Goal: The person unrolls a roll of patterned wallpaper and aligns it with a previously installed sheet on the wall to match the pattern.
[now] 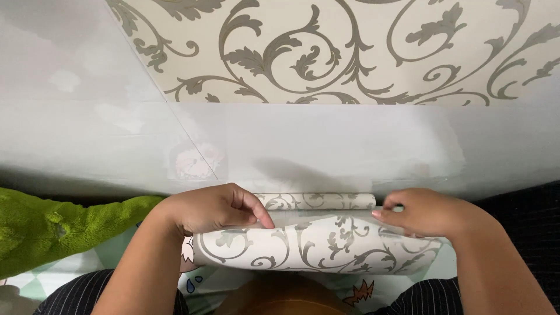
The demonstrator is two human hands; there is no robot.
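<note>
- A person's left hand (213, 207) rests on the left end of a cream roll of wallpaper printed with grey leaf scrolls (315, 242), its fingers (256, 209) curled narrow and pressing down on the paper's upper fold.
- The right hand (423, 211) grips the right end of the same roll, fingers (389, 204) bent close together and pinching the paper's edge; the thumb is hidden.
- The roll lies across the person's lap, low in the view, its tightly wound core (318, 201) showing between the two hands, just against the foot of the wall.
- Above, a pasted strip of matching scroll-patterned wallpaper (350, 49) covers the upper wall, ending in a straight edge over a bare pale grey wall (326, 146).
- A fuzzy green fabric (52, 230) lies at the left, just beside the left forearm.
- Dark pinstriped trousers (76, 294) and a pale mat with cartoon prints (201, 283) show beneath the roll.
</note>
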